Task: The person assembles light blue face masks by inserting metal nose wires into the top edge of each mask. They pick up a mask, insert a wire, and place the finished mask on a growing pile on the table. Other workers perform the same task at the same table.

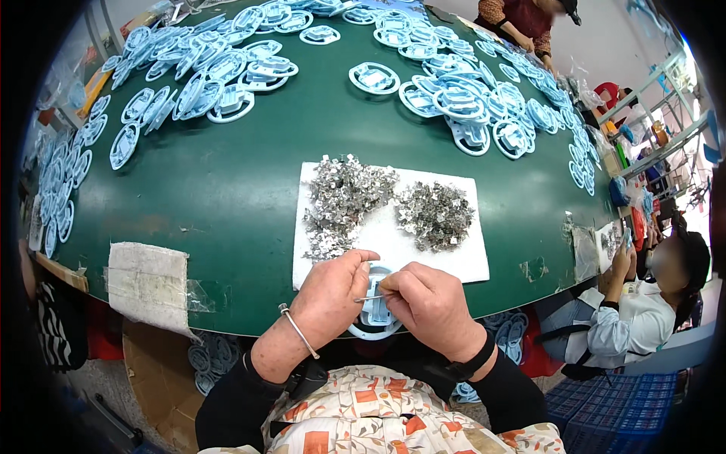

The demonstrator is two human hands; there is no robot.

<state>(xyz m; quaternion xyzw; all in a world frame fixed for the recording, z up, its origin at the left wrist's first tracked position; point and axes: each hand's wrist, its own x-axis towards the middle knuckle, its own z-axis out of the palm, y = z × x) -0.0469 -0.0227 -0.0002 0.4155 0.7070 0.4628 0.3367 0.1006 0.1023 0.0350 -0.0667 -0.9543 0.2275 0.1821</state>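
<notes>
Blue oval part (375,312) held just on the near side of the white pad (470,261).
Through my remote feed, I see the left hand (329,295) clamped on the part's left side; the right hand (429,306) pinches a thin metal rod (368,298) over it. Small metal pieces (340,204) lie heaped on the pad, more blue parts (461,102) beyond it.

Blue part (375,312): plastic oval, raised inner frame, partly covered, held in the left hand (327,291) at the middle of the bench's near edge (249,334).
Metal tool (367,299): thin, silvery, crosswise over it, pinched in the right hand (432,306).
</notes>
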